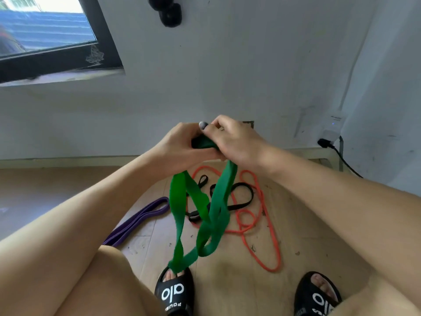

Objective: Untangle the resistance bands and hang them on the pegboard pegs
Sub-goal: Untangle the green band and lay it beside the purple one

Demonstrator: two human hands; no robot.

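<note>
left of the green band (200, 215): purple band (139, 221) flat on the floor (307, 236), running diagonally. at its top: left hand (182, 149) and right hand (237, 142) curled tight round the bunched end, touching. hanging twisted, long axis vertical, low end over a sandal (174, 293). right, behind: orange band (262, 224) and black straps (239, 197) tangled.

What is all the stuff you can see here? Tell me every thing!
green resistance band: one, green, twisted, hanging from both hands
orange resistance band: one, orange, looped on the floor
purple resistance band: one, purple, on the floor to the left
black straps: a few, black, among the orange loops
window: one, dark frame, upper left
plug: one, black, in a wall socket at right
slippers: two, black, on the feet
left hand: grips the green band
right hand: grips the green band
</note>
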